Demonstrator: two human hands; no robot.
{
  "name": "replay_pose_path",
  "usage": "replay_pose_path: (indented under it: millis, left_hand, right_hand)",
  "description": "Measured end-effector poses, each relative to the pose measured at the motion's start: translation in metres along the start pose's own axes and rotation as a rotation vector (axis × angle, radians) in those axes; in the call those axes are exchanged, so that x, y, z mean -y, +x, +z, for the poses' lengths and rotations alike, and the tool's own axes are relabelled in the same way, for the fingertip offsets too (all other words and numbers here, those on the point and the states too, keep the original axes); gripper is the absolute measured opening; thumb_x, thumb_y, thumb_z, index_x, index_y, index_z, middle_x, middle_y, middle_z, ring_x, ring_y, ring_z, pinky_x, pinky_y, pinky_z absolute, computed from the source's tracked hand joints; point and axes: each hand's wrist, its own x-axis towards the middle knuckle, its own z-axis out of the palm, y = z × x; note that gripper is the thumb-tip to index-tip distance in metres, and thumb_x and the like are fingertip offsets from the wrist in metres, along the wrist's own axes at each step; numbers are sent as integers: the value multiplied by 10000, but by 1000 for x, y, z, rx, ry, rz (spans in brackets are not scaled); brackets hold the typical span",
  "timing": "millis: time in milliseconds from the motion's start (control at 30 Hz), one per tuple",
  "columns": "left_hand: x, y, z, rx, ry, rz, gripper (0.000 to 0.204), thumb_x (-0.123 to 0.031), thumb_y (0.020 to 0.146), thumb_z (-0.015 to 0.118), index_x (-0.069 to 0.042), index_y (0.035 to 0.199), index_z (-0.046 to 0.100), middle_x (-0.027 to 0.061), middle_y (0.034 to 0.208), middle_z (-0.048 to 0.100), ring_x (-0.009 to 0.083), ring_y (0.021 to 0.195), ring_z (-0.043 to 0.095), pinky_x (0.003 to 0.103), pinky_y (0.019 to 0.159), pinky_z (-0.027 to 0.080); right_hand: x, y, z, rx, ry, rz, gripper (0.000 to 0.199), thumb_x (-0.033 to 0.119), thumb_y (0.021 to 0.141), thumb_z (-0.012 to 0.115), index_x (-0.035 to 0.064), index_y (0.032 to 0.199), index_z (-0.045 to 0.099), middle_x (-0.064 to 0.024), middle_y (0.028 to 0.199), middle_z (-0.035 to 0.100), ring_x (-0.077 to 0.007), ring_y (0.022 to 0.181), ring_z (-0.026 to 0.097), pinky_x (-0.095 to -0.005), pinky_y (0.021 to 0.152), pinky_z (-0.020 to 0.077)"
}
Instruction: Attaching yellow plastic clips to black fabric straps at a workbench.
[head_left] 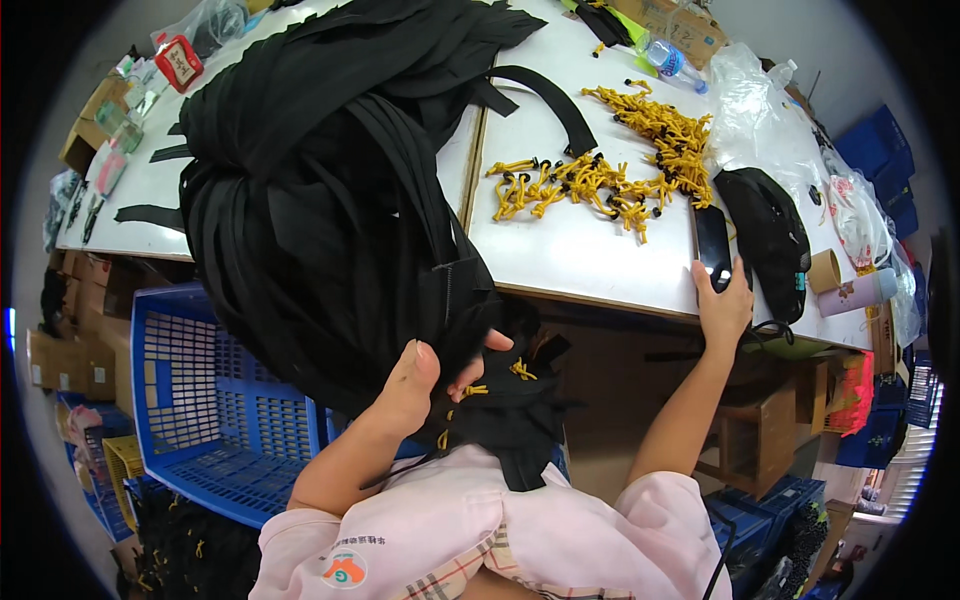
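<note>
Left hand (415,385) fingers clamp black straps (320,220); right hand (722,305) fingers rest loosely on phone (712,245)

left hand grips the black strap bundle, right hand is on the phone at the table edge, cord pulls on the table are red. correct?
Not quite. The head view shows the cord pulls are yellow, not red. The rest holds: the left hand grips the black strap bundle, and the right hand is on the phone at the table edge.

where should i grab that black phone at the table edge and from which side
Pinch the phone across its long side edges near the lower end, coming from the table's near edge. It lies flat, lengthwise away from the person, and the right hand already rests on that end; the black pouch crowds its right side.
</note>
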Motion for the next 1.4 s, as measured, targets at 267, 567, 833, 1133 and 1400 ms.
replay_pose_path:
  millis: [267,567,833,1133,1400]
  left_hand:
    - [-8,0,6,-182,171,-161,535,-450,823,422,65,923,527,-22,534,389,41,487,365,174,452,309]
    - [0,-4,9,-351,-82,-128,152,-151,751,628,-44,824,548,4,651,515,68,505,429,201,445,354]
    - [9,-5,14,-277,238,-34,150,-88,733,639,-28,837,549,0,749,548,68,654,500,205,582,410]
    - [-3,-3,23,-350,76,-21,173,-31,704,638,4,844,544,29,774,562,90,734,524,225,661,431]
    - [3,0,12,-277,520,320,190,-23,682,644,-17,866,600,37,692,554,120,662,531,223,601,432]
  right_hand:
    - [1,16,8,179,53,92,647,375,599,633,92,1151,453,-139,1117,477,-325,1020,424,-404,870,341]
    - [3,12,0,148,-42,13,697,390,619,629,139,1220,381,-124,1187,418,-312,1074,377,-450,882,302]
    - [134,-99,-57,721,1412,-310,165,82,702,634,9,840,583,-64,710,574,-123,618,540,-236,556,426]
    - [150,-117,-63,791,1537,-229,99,39,781,533,-34,727,571,-68,594,539,-100,462,496,-200,440,388]
    - [149,-124,-57,693,1525,-350,68,24,757,520,-23,723,555,-62,556,524,-111,460,492,-223,432,371]
